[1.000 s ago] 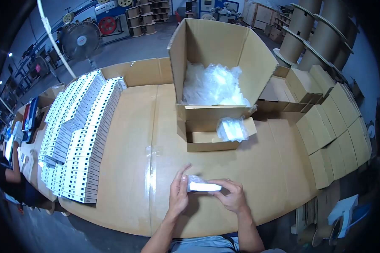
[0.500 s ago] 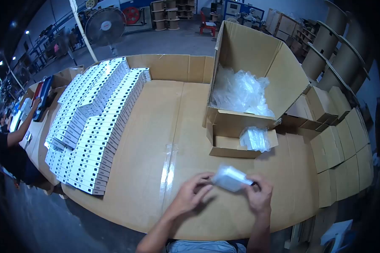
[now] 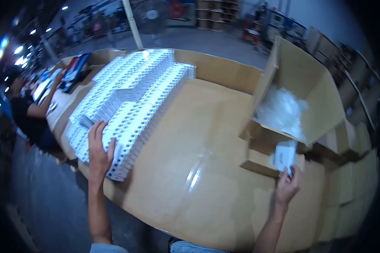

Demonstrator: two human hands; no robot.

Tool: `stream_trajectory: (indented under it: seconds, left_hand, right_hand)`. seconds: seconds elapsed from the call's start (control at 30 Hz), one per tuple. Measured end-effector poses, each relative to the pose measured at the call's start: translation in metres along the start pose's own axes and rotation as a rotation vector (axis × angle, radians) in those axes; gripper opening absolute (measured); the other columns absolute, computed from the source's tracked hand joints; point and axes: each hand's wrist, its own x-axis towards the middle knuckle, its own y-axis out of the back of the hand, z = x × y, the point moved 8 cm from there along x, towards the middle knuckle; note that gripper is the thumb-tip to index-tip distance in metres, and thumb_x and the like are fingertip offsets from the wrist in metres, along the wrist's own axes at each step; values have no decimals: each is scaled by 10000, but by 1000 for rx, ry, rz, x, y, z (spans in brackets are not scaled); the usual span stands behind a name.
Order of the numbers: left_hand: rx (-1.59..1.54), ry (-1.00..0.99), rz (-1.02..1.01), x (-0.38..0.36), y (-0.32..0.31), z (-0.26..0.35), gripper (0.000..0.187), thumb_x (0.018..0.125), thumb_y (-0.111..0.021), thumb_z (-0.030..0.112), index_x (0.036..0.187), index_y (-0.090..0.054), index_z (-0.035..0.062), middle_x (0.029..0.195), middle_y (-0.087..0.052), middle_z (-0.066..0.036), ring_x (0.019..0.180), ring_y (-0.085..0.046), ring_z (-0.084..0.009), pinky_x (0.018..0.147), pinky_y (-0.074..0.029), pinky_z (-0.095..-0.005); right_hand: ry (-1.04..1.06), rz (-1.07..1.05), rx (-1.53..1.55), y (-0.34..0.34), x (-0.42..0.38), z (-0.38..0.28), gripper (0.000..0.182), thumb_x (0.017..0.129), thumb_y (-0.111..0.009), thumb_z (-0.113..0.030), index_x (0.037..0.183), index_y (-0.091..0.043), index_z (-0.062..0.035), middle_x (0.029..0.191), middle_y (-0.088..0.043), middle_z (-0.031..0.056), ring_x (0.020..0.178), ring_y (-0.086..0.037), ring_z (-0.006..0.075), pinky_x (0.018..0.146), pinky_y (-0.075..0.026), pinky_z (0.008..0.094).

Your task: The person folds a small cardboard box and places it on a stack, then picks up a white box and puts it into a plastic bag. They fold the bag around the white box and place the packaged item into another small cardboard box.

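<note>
Cardboard tabletop [image 3: 190, 139] lies bare between left hand [image 3: 98, 152] and right hand [image 3: 288, 187].

worktop [image 3: 185, 168] is covered in flat cardboard sheets, rows of small white boxes [image 3: 131, 101] stacked on the left side, a big open carton [image 3: 299, 92] of plastic bags sitting on the right
</note>
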Motion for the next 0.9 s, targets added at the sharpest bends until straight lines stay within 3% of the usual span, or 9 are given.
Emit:
stream_trajectory:
  seconds: [0.2,0.37,0.47,0.5,0.63,0.73,0.8,0.83,0.9]
  left_hand:
    - [78,44,89,13,-6,-76,635,854,-775,79,1415,-485,15,1422,-507,-223,1345,-481,-407,1141,-390,-461]
    - [111,228,246,17,-2,-129,662,848,-799,159,1409,-477,19,1399,-504,-231,1319,-491,-415,1130,-395,-469]
    - [95,291,234,12,-4,-153,617,848,-795,158,1394,-519,74,1394,-498,-219,1297,-509,-412,1101,-421,-486]
    - [111,274,214,12,-3,-150,601,846,-796,157,1383,-535,88,1401,-493,-215,1294,-512,-414,1095,-428,-489]
    - [67,270,136,7,-15,-160,529,834,-800,145,1319,-596,104,1423,-480,-199,1287,-524,-419,1069,-460,-499]
    - [8,274,164,0,-18,-166,550,804,-826,116,1292,-577,68,1427,-475,-213,1257,-555,-411,1022,-518,-472]
    - [-61,305,202,-9,-19,-172,593,782,-841,99,1301,-559,43,1407,-479,-229,1194,-597,-394,1006,-522,-448]
    - [-120,326,215,-12,-22,-176,604,770,-870,80,1271,-536,33,1474,-444,-243,1210,-607,-349,916,-621,-415]
    - [-254,447,255,-22,-30,-193,622,772,-875,77,1278,-522,1,1429,-475,-224,1185,-615,-316,886,-628,-405]
  right_hand:
    - [239,-47,-314,-12,11,6,171,937,-667,8,1088,-655,88,987,-669,190,834,-668,304,693,-547,361]
    - [246,-66,-329,-29,14,21,112,913,-687,-8,965,-648,83,864,-627,178,752,-641,338,653,-518,416]
    - [126,-221,-474,-32,23,51,203,984,-633,-113,1048,-697,69,1057,-664,220,953,-666,391,798,-537,457]
    - [254,-108,-412,-31,15,0,294,874,-785,-270,943,-772,15,932,-668,309,826,-645,422,770,-522,538]
    - [374,-129,-560,-35,10,-12,269,952,-690,-204,892,-746,53,911,-653,291,801,-633,444,744,-529,511]
    - [378,10,-430,-28,3,-13,333,991,-656,-274,913,-749,36,970,-655,285,875,-631,451,805,-518,535]
    - [511,86,-499,-29,-3,-32,347,1004,-643,-315,975,-752,13,1034,-652,280,953,-625,450,874,-491,563]
    - [577,127,-536,-28,-7,-40,357,1010,-637,-336,1006,-753,2,1067,-650,278,992,-622,449,909,-478,576]
    - [598,122,-542,-28,-10,-36,346,992,-670,-327,1146,-727,-22,1121,-649,286,1034,-624,429,947,-464,587]
